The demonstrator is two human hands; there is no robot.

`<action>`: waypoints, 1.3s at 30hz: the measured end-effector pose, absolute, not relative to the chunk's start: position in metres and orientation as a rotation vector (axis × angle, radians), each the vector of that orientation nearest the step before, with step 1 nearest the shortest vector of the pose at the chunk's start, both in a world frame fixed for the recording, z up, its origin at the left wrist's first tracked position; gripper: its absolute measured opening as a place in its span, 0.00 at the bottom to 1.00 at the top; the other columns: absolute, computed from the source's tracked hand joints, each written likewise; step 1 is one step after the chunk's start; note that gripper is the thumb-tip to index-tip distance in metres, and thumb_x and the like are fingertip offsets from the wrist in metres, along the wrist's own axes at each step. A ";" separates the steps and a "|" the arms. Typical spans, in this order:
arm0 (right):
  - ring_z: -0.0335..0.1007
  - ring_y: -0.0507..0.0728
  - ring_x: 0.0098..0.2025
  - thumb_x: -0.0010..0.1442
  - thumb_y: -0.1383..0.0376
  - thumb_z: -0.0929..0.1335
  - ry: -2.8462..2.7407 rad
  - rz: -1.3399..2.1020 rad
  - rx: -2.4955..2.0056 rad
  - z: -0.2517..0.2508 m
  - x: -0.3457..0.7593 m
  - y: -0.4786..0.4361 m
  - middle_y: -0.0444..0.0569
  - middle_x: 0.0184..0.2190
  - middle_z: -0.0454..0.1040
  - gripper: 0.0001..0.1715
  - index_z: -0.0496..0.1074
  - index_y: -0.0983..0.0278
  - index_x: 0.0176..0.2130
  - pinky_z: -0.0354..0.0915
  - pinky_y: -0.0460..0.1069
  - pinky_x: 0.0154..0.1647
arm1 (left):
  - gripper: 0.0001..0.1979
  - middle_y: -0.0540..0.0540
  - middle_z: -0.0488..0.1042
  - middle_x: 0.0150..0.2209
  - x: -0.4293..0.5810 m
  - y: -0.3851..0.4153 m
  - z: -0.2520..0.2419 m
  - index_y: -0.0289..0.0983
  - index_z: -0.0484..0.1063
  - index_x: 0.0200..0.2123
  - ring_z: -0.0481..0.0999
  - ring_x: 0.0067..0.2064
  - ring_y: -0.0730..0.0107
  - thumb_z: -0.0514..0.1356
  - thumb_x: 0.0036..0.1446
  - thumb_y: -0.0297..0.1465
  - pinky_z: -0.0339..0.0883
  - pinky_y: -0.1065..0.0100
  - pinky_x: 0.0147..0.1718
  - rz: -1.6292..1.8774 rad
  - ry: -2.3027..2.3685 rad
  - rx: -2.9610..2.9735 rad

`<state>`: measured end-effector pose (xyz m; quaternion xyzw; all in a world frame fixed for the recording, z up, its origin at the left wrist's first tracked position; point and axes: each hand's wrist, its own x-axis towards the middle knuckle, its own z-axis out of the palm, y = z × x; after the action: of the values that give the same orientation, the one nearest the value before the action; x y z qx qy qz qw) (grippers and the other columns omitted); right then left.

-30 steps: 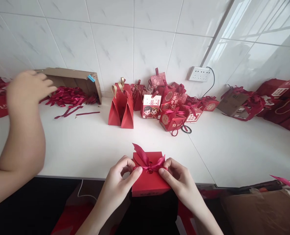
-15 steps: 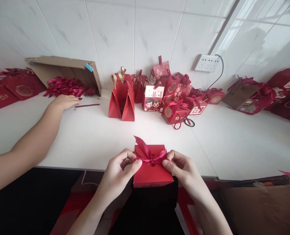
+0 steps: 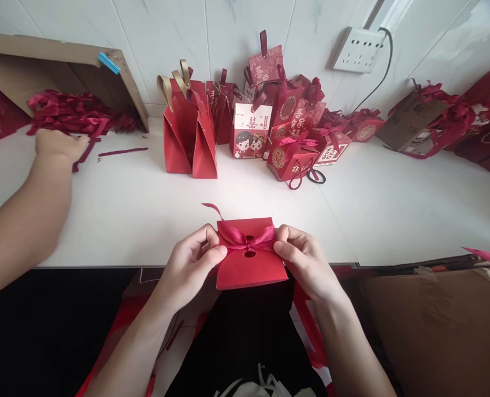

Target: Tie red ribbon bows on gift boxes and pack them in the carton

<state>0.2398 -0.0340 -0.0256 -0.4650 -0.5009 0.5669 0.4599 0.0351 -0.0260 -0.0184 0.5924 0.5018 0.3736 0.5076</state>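
Red box point(image 3: 251, 271), one: at near edge of white table point(image 3: 236, 190), between left hand point(image 3: 190, 267) and right hand point(image 3: 308, 262), each clamped on its magenta ribbon bow point(image 3: 263, 237).

Left hand point(image 3: 193, 264) just left of frame center, right hand point(image 3: 306, 259) just right of it, about level, apart, facing each other. Both pinching: left thumb point(image 3: 215, 255) angled up-right against bent index finger, right thumb point(image 3: 285, 250) angled up-left, its index bent above. Other fingers curled under, partly hidden. Backs of both hands turned outward. Left forearm point(image 3: 133, 342) bare, slants up-right from bottom edge, left of center; right forearm point(image 3: 350, 342) bare, slants up-left from lower right. Wrists nearly straight. Upper arms out of frame.
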 end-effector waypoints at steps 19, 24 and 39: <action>0.52 0.49 0.24 0.59 0.55 0.68 -1.219 1.496 -1.157 -0.014 0.244 -0.044 0.42 0.23 0.59 0.23 0.55 0.63 0.23 0.50 0.45 0.23 | 0.17 0.52 0.58 0.24 0.037 -0.034 0.000 0.39 0.56 0.24 0.59 0.24 0.74 0.51 0.61 0.42 0.57 0.73 0.21 0.698 1.305 1.546; 0.51 0.48 0.24 0.59 0.57 0.68 -1.083 1.593 -0.997 -0.021 0.243 -0.043 0.41 0.23 0.58 0.22 0.55 0.63 0.23 0.49 0.45 0.23 | 0.16 0.53 0.57 0.24 0.035 -0.030 -0.004 0.39 0.55 0.25 0.59 0.24 0.76 0.51 0.62 0.40 0.58 0.74 0.22 0.723 1.205 1.590; 0.65 0.56 0.39 0.59 0.47 0.64 -1.442 1.499 -1.279 -0.022 0.277 -0.029 0.48 0.36 0.70 0.21 0.67 0.63 0.33 0.62 0.50 0.40 | 0.09 0.46 0.66 0.43 0.051 -0.035 0.011 0.40 0.68 0.43 0.67 0.47 0.65 0.57 0.58 0.27 0.64 0.64 0.47 1.001 1.204 2.434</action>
<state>0.2775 -0.0285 -0.0218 -0.4920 -0.5548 0.5766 0.3430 0.0508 -0.0346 0.0106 0.8345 0.4130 0.3433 0.1233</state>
